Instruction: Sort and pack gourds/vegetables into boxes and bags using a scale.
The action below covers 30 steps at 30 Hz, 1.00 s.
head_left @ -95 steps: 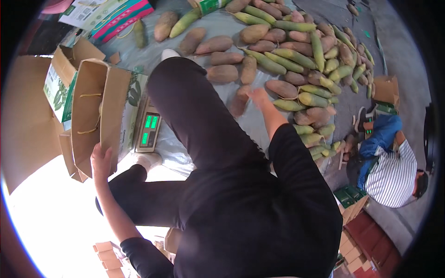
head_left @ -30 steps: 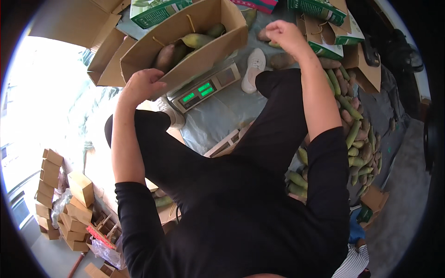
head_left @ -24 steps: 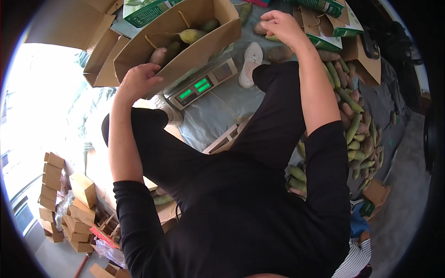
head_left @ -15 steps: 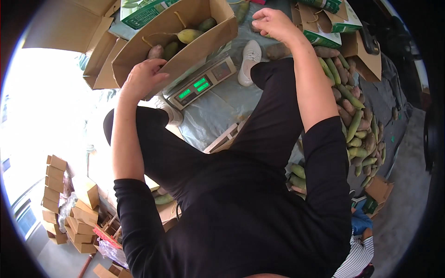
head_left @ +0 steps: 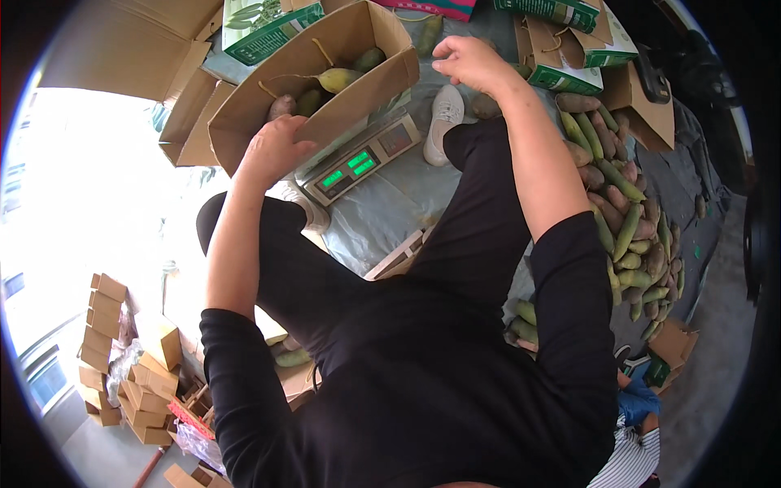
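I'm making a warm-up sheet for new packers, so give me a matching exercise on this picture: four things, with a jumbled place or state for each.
Things:
1. Left hand
2. Right hand
3. Scale
4. Vegetable pile

Places or states:
A. Heaped toward the right side of the picture
B. At the near edge of the open box
C. Lit up green on its front
D. Right of the box, nothing visible in it

Pairs: 1-B, 2-D, 3-C, 4-A
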Tool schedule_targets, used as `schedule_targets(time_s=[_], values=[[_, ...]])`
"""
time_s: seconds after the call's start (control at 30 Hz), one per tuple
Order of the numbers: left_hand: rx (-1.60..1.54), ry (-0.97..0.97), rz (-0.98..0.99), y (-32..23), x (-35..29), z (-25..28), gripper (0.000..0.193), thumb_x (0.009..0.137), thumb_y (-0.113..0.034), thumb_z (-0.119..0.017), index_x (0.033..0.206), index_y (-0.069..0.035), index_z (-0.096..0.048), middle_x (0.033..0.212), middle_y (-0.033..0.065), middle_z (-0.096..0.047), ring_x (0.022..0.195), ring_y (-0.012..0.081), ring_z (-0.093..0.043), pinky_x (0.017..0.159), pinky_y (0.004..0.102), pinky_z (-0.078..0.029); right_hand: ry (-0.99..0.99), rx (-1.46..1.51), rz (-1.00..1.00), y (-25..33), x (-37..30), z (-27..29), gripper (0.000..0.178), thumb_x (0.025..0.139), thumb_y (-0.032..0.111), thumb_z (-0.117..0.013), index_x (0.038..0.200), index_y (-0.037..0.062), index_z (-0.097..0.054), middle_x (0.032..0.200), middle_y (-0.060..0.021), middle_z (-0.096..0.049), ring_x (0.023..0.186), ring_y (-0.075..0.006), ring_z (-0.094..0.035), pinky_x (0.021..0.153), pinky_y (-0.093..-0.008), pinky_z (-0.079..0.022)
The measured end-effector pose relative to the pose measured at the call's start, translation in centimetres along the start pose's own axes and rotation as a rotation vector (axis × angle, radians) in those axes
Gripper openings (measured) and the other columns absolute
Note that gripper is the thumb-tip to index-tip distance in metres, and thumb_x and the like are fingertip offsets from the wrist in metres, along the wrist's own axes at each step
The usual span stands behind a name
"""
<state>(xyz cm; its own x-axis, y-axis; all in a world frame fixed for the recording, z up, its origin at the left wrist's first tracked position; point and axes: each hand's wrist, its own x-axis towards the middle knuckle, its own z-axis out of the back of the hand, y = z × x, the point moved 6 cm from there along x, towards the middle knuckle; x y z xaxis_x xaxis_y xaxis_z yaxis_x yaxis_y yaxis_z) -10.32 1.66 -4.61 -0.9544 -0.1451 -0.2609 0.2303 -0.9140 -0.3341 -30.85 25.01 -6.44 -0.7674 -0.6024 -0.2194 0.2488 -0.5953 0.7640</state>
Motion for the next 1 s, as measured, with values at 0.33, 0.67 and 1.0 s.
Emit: schedule_targets(time_s=[0.33, 0.67, 1.0], values=[[0.164, 0.097, -0.042, -0.1, 0.8, -0.3, 0.036, 0.074, -0.024, -0.062, 0.103, -0.002, -0.059, 0.098, 0.0190, -0.060, 0.096, 0.0340, -0.056, 0.085, 0.0413, -0.044, 0.086, -0.073, -0.003, 1.3, 0.6, -1.0, 0.034, 0.081, 0.022, -0.062, 0.109, 0.0030, -0.056, 0.082, -0.0069, -0.060, 0.065, -0.0141, -0.057, 0.060, -0.0292, -0.046], [0.323, 0.168, 0.087, 1.5, 4.2, -3.9, 0.029, 0.073, -0.026, -0.063, 0.094, -0.006, -0.065, 0.089, 0.0153, -0.065, 0.088, 0.0327, -0.061, 0.079, 0.0432, -0.049, 0.136, -0.026, 0.072, 1.5, 1.6, -1.9, 0.028, 0.081, 0.017, -0.062, 0.105, 0.0029, -0.057, 0.074, -0.0042, -0.060, 0.059, -0.0104, -0.053, 0.056, -0.0260, -0.045], [0.333, 0.153, -0.003, 4.9, 2.2, -0.3, 0.019, 0.073, -0.020, -0.059, 0.087, -0.010, -0.068, 0.086, 0.0094, -0.066, 0.086, 0.0278, -0.063, 0.074, 0.0396, -0.050, 0.158, 0.011, -0.016, 3.5, 1.1, -2.0, 0.030, 0.081, 0.016, -0.061, 0.105, -0.0006, -0.057, 0.076, -0.0070, -0.060, 0.062, -0.0128, -0.055, 0.058, -0.0273, -0.045]])
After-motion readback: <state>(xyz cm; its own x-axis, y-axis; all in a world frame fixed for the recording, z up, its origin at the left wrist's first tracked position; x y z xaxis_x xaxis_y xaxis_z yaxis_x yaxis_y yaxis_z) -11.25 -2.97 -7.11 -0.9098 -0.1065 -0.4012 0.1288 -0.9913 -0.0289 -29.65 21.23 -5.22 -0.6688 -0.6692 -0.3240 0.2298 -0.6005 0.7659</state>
